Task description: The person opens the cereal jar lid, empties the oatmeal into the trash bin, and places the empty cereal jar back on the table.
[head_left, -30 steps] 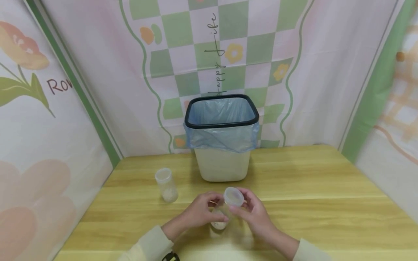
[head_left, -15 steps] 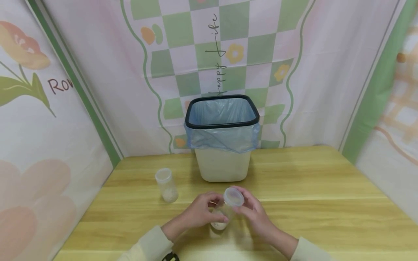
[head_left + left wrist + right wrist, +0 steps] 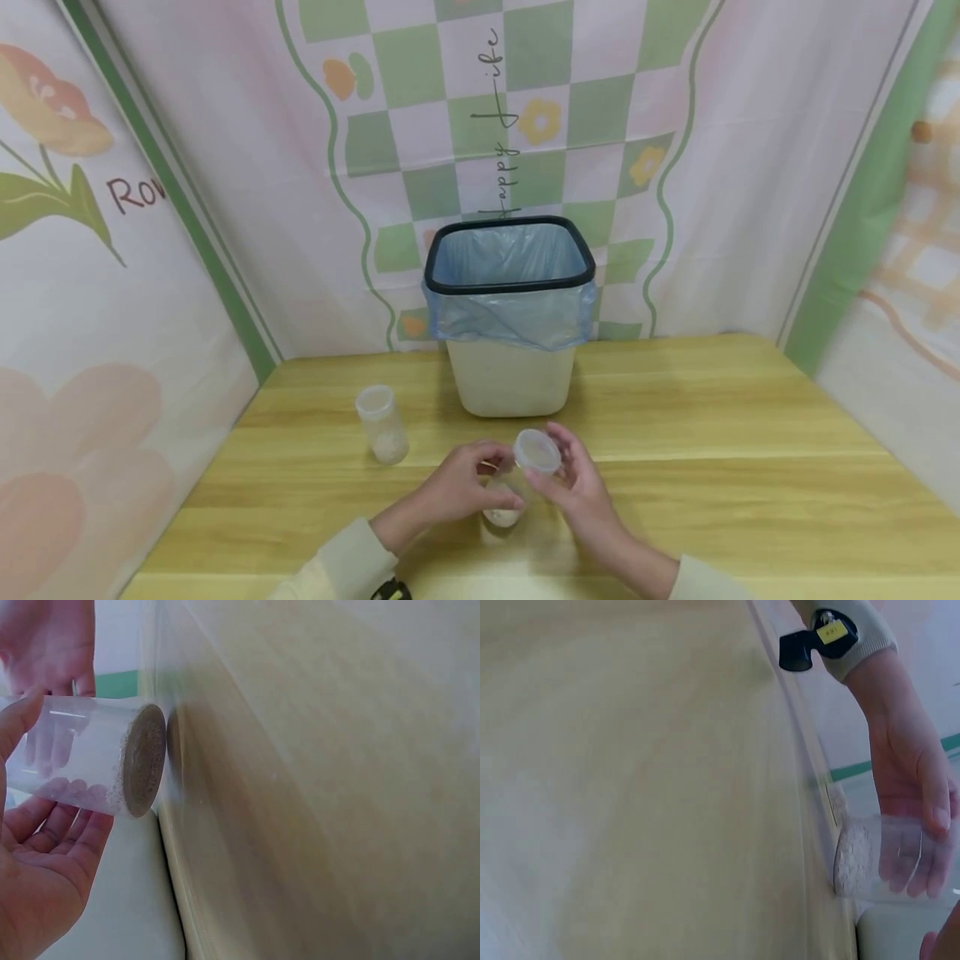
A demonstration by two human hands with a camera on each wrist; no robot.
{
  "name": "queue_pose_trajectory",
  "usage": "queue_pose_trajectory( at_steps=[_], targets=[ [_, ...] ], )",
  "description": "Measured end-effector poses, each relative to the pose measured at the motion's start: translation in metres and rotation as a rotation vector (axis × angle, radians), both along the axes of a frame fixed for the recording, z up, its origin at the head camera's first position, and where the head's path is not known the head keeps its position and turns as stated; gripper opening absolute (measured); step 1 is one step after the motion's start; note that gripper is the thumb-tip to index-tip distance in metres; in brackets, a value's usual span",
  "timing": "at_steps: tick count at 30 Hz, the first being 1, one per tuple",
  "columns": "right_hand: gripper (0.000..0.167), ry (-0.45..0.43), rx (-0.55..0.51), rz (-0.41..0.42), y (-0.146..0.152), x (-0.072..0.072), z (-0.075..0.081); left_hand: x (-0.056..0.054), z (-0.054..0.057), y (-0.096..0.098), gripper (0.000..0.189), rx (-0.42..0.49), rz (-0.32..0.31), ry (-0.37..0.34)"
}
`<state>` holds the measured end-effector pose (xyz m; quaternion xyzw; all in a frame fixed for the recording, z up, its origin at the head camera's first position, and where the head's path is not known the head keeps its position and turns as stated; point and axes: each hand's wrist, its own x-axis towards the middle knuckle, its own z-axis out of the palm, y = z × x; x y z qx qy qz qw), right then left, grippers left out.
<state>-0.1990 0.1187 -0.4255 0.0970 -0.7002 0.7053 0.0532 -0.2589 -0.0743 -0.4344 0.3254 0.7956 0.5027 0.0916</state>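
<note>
In the head view, a clear plastic jar [image 3: 502, 517] with a pale, grainy layer at its bottom is between my two hands. My left hand [image 3: 467, 485] grips its side, thumb in front and fingers behind. Its translucent lid [image 3: 537, 451] faces up, and my right hand [image 3: 583, 493] holds the lid's rim with the thumb in front and fingers at the far side. The left wrist view shows the jar's base [image 3: 145, 761] close to the tabletop; whether they touch I cannot tell. A similar lidded jar [image 3: 384, 429] with pale contents stands to the left.
A cream waste bin [image 3: 512, 379] with a black rim and blue liner bag stands at the back of the wooden table [image 3: 712, 467]. Printed curtains [image 3: 615, 50] close off the back and sides.
My right hand has shifted its fingers and thumb around the lid, easing off and coming back to the rim. The left hand and the jar have stayed nearly still.
</note>
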Motion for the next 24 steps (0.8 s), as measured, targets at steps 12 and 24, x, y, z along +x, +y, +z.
queue_pose_trajectory(
  at_steps=[12, 24],
  targets=[
    [0.063, -0.073, -0.047, -0.198, -0.017, 0.01, 0.006, 0.002, 0.003, 0.002, 0.046, -0.003, 0.009, -0.01],
    [0.057, -0.088, -0.07, -0.15, -0.015, 0.003, 0.006, 0.005, 0.008, 0.002, 0.041, -0.02, 0.006, 0.01]
  ],
)
